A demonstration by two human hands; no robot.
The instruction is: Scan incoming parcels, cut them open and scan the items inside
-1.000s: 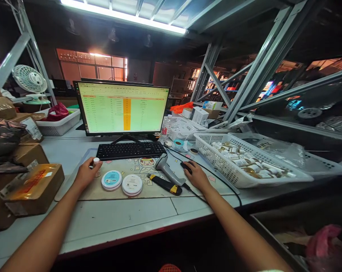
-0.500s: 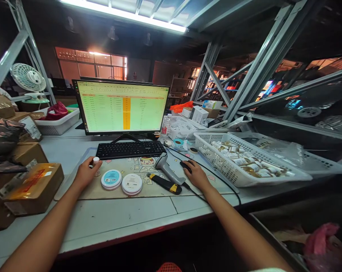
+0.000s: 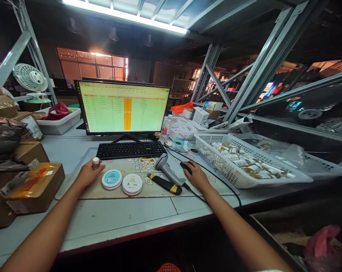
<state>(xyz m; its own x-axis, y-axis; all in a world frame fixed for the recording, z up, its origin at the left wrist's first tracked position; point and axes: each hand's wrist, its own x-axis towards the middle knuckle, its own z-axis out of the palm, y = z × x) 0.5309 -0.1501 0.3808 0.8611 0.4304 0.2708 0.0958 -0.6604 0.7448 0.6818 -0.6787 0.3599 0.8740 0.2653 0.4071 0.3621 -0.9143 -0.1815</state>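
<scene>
My left hand (image 3: 88, 172) is closed around a small bottle (image 3: 96, 163) with a white cap; the fingers hide much of its body. My right hand (image 3: 197, 174) rests over a black computer mouse (image 3: 186, 167), palm down with the fingers curved on it. Between the hands, two round flat tubs lie on the desk mat (image 3: 108, 193): one with a blue label (image 3: 112, 179), the other with a white label (image 3: 132, 184). A grey barcode scanner (image 3: 171, 173) lies beside the mouse, and a black and yellow utility knife (image 3: 165, 184) is in front of it.
Behind the mat stand a black keyboard (image 3: 131, 149) and a lit monitor (image 3: 125, 107) showing a spreadsheet. A white basket (image 3: 216, 164) of small labelled bottles is at the right. Cardboard boxes (image 3: 36, 185) stack up at the left. A cable (image 3: 227, 186) curves across the mat.
My left hand has turned the small bottle slightly, and its fingers now cover more of the lower body. The right hand stays on the mouse. The view has shifted a little.
</scene>
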